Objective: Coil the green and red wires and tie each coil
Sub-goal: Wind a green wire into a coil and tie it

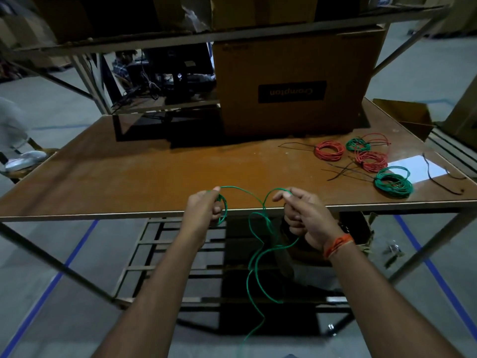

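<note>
Green wire (258,254) at the table (129,177) front edge: your left hand (204,210) grips small loops, your right hand (302,215) pinches the strand; slack hangs floorward.

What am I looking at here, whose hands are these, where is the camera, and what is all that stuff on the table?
There is no machine here. A person wears a camera on the head, so the single picture looks forward and down at their own two bare hands. The left hand holds a small started loop of a green wire, and the right hand pinches the same wire further along; the rest hangs down toward the floor. On the brown table, at the far right, lie two red coils and two green coils, with loose black ties among them. A cardboard box stands behind.
</note>
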Motion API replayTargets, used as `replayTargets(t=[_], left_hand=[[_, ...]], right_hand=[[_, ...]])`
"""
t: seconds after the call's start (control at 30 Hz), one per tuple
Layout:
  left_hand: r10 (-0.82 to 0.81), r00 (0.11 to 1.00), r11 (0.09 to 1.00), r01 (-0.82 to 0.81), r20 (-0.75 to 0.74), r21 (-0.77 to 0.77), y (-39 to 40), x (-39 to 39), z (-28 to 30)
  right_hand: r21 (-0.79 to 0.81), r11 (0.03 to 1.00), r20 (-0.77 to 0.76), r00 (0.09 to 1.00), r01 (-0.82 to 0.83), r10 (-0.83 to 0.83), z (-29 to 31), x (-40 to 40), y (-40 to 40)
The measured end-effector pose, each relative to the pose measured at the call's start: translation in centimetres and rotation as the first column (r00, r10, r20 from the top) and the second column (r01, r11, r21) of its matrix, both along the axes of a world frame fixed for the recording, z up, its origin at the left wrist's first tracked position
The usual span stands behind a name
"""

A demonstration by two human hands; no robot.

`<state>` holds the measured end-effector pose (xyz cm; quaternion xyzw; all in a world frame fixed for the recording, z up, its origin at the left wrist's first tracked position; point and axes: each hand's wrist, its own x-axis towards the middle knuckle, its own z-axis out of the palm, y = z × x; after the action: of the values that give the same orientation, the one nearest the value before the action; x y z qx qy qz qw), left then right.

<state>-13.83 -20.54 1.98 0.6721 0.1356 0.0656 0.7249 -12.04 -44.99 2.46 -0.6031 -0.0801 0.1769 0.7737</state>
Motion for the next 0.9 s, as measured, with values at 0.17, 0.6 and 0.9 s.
replayTargets(t=[0.17, 0.6, 0.9], left_hand=[[-0.164, 0.986, 0.897, 0.166, -0.040, 0.410, -1.6, -0.1, -0.6], [-0.325, 0.934, 0.744, 0.153, -0.152, -0.651, -4.3, 0.1, 0.8], [-0.188, 0.981, 0.907, 0.156, -0.044, -0.391, -2.9, 0.2, 1.7]], right_hand=[[0.094, 0.989, -0.001, 0.993, -0.118, 0.118, 2.3, -0.1, 0.7], [-0.970, 0.240, 0.173, 0.581, -0.041, 0.795, 2.1, -5.1, 4.4], [-0.694, 0.719, 0.294, 0.896, -0.039, 0.332, -1.0, -4.7, 2.5]])
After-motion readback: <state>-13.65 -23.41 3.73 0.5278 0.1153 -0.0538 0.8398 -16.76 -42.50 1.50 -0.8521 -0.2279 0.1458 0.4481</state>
